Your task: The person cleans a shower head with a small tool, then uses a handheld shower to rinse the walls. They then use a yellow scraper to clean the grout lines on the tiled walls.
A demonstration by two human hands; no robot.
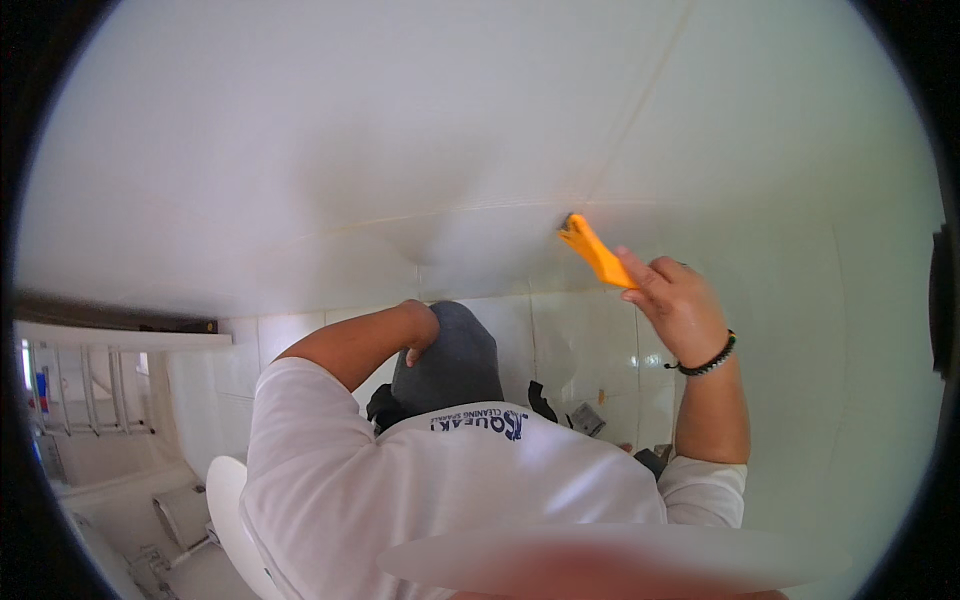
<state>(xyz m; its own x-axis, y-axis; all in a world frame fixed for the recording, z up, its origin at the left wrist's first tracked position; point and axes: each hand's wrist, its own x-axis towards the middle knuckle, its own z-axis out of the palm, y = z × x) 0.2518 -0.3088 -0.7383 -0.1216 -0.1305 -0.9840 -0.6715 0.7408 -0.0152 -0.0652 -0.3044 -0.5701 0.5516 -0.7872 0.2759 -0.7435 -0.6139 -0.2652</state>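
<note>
My right hand grips an orange-handled hand tool by its lower end, index finger laid along it. The tool slants up and left, its small dark head close to a yellowish grout line in the white tiled wall. Whether that head is a brush or a scraper is too small to tell, as is whether it touches the wall. My left hand hangs bent at the wrist against my raised knee in grey trousers, with most of its fingers hidden; I see nothing held in it.
White floor tiles run along the wall's base. A small grey object lies on the floor by a black strap-like piece. Left are a white ledge, metal rails and a white curved object.
</note>
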